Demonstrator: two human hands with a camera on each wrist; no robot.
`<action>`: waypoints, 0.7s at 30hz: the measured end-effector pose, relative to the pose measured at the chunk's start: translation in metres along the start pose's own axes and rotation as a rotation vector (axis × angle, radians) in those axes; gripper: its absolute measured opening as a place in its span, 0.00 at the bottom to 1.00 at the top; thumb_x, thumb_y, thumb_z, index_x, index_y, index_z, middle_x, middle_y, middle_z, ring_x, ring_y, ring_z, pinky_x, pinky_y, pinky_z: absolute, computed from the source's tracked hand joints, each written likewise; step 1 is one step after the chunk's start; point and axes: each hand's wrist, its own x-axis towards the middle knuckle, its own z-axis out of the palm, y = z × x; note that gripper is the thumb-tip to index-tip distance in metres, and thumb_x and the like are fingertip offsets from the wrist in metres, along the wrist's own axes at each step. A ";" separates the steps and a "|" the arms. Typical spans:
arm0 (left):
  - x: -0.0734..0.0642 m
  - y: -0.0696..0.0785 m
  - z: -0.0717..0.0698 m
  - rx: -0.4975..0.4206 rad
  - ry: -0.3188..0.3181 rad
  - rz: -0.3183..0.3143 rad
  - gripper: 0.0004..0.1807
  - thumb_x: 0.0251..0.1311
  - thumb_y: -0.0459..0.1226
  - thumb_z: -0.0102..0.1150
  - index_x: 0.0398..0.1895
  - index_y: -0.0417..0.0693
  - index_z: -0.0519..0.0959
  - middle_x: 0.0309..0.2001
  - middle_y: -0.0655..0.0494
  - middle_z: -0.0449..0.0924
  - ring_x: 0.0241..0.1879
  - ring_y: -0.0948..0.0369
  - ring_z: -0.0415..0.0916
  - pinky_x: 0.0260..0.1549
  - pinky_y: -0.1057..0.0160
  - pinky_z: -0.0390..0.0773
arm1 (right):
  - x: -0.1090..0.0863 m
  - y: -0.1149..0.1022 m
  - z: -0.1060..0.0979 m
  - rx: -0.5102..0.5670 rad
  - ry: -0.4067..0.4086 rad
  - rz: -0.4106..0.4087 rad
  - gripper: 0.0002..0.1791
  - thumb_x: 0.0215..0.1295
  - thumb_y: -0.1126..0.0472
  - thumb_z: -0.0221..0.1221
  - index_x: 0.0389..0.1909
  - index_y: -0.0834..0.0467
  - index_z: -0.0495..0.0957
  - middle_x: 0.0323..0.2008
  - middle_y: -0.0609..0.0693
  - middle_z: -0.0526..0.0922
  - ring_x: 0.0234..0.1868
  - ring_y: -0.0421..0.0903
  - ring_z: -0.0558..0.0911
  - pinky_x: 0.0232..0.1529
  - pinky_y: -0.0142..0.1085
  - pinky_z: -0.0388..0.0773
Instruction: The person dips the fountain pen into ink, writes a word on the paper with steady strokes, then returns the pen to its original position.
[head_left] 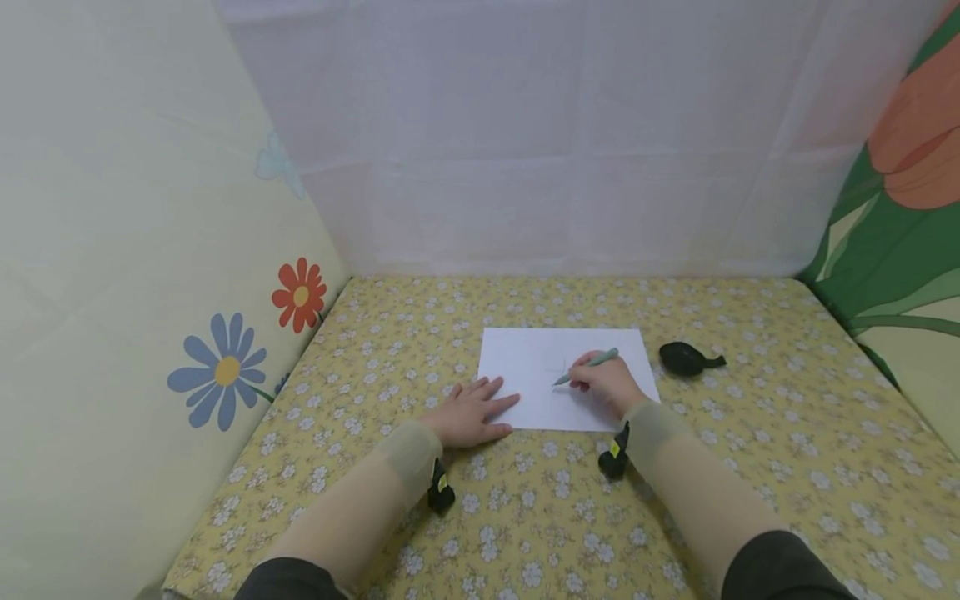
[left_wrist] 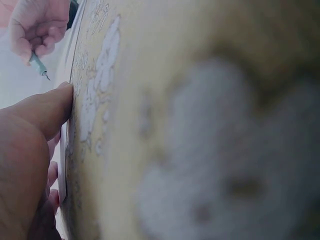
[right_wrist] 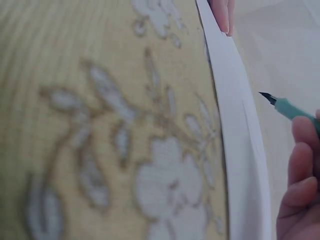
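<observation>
A white sheet of paper (head_left: 525, 350) lies on the flowered cloth, with a few thin pen lines near its middle. My right hand (head_left: 603, 383) grips a green fountain pen (head_left: 603, 357), its nib pointing down and left, close over the paper. In the right wrist view the dark metal nib of the pen (right_wrist: 290, 110) shows clearly, with curled fingers (right_wrist: 302, 165) behind it. My left hand (head_left: 472, 414) rests flat with fingers spread, its fingertips on the paper's left edge. The left wrist view shows the thumb (left_wrist: 55, 105) at the paper's edge.
Right of the paper lies a small black object (head_left: 684, 358) with a rounded body and a short tail. The yellow flowered cloth (head_left: 375, 367) covers the table. A pale curtain (head_left: 562, 150) hangs behind it, and patterned walls stand at both sides.
</observation>
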 end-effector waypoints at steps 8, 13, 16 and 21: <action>0.000 0.000 -0.003 -0.006 0.000 0.008 0.34 0.68 0.63 0.38 0.76 0.71 0.49 0.77 0.56 0.34 0.75 0.53 0.32 0.69 0.40 0.34 | -0.002 -0.001 -0.009 0.040 0.090 -0.022 0.13 0.61 0.58 0.62 0.42 0.63 0.80 0.30 0.52 0.84 0.34 0.50 0.80 0.38 0.39 0.75; 0.000 -0.002 -0.002 0.016 0.009 0.024 0.34 0.69 0.63 0.37 0.76 0.70 0.49 0.77 0.55 0.34 0.75 0.51 0.33 0.68 0.39 0.36 | -0.004 0.001 -0.011 0.022 0.123 -0.014 0.14 0.62 0.57 0.62 0.43 0.62 0.80 0.33 0.53 0.84 0.36 0.50 0.79 0.38 0.40 0.74; 0.000 -0.002 -0.001 0.017 0.010 0.026 0.34 0.69 0.63 0.37 0.76 0.70 0.49 0.77 0.56 0.34 0.75 0.51 0.34 0.68 0.39 0.35 | -0.004 0.002 -0.012 -0.001 0.120 -0.002 0.14 0.63 0.56 0.61 0.44 0.60 0.80 0.36 0.53 0.84 0.37 0.51 0.78 0.38 0.40 0.74; 0.000 -0.002 0.000 0.015 0.007 0.026 0.34 0.68 0.63 0.37 0.76 0.71 0.49 0.77 0.55 0.34 0.75 0.51 0.34 0.68 0.39 0.36 | -0.005 0.002 -0.011 -0.057 0.114 0.013 0.14 0.64 0.54 0.60 0.45 0.58 0.80 0.38 0.53 0.82 0.37 0.50 0.77 0.35 0.40 0.73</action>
